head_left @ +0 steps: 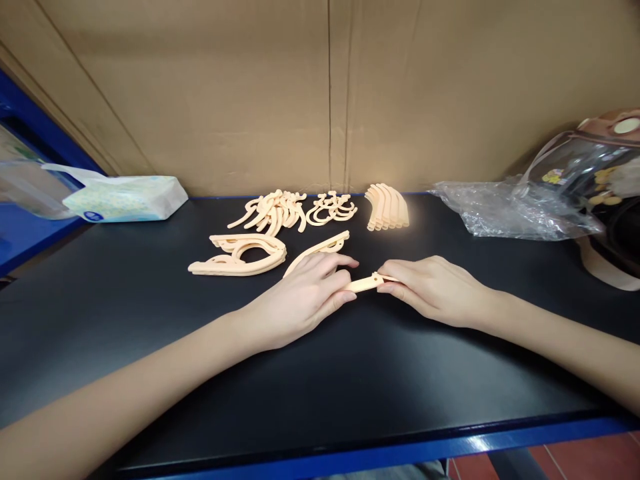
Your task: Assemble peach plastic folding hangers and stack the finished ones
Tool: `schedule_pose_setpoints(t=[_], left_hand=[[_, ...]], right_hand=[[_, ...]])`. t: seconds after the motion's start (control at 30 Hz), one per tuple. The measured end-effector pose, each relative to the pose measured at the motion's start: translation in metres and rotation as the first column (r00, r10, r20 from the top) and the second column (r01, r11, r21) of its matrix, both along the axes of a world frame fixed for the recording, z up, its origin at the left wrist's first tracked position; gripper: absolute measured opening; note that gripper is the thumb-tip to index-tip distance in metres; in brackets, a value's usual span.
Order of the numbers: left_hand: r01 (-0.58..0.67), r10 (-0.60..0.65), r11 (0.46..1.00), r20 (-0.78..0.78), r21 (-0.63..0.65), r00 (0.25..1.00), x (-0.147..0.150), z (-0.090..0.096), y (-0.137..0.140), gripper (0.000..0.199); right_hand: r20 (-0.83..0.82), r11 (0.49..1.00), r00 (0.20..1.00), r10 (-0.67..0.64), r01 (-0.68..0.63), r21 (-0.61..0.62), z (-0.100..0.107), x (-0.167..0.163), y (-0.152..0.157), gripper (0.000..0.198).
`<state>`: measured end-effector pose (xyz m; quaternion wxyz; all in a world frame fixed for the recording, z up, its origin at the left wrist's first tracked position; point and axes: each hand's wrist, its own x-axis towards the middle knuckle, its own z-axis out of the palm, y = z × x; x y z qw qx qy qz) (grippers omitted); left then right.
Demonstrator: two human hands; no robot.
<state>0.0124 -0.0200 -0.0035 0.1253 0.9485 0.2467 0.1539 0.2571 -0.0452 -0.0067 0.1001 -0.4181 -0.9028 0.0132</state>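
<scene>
Between my hands, low over the black tabletop, is a cream plastic hanger piece with a small hole near its joint. My left hand grips its left end with thumb and fingers, the index finger stretched out. My right hand pinches the right end, where a thin part shows between thumb and finger. Just behind my left hand lies a curved hanger arm, partly hidden by the hand. Further left, a stack of folded hangers rests flat.
Along the back lie a heap of hanger arms, a cluster of hooks and a row of curved arms. A tissue pack sits back left; crumpled clear plastic and a transparent bag are at right. Cardboard stands behind.
</scene>
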Motion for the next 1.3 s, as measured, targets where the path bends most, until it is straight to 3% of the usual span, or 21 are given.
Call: schedule_pose_setpoints(t=[0.3, 0.57, 0.7, 1.0, 1.3], left_hand=[[0.009, -0.008, 1.0, 0.015, -0.007, 1.0, -0.0015, 0.0001, 0.0003, 0.025], [0.016, -0.016, 1.0, 0.017, -0.002, 1.0, 0.0002, 0.0001, 0.0004, 0.024], [0.023, -0.023, 1.0, 0.021, -0.003, 1.0, -0.0012, -0.0011, 0.0009, 0.023], [0.04, -0.039, 0.999, -0.034, 0.025, 0.999, -0.0009, -0.0003, 0.0002, 0.026], [0.055, -0.055, 0.998, -0.008, 0.012, 0.998, -0.0013, -0.0018, 0.0013, 0.026]], right_hand=[[0.185, 0.947, 0.982, 0.035, -0.092, 0.306, 0.002, -0.0004, 0.0005, 0.045], [0.29, 0.881, 0.957, 0.013, -0.148, 0.449, 0.0045, -0.0001, -0.0004, 0.045], [0.286, 0.87, 0.958, 0.023, -0.16, 0.467, 0.0078, -0.0017, -0.0027, 0.041], [0.081, 0.931, 0.995, 0.064, -0.089, 0.355, 0.0054, -0.0019, -0.0039, 0.035], [0.041, 0.941, 0.997, 0.066, -0.076, 0.33, 0.0059, -0.0013, -0.0041, 0.033]])
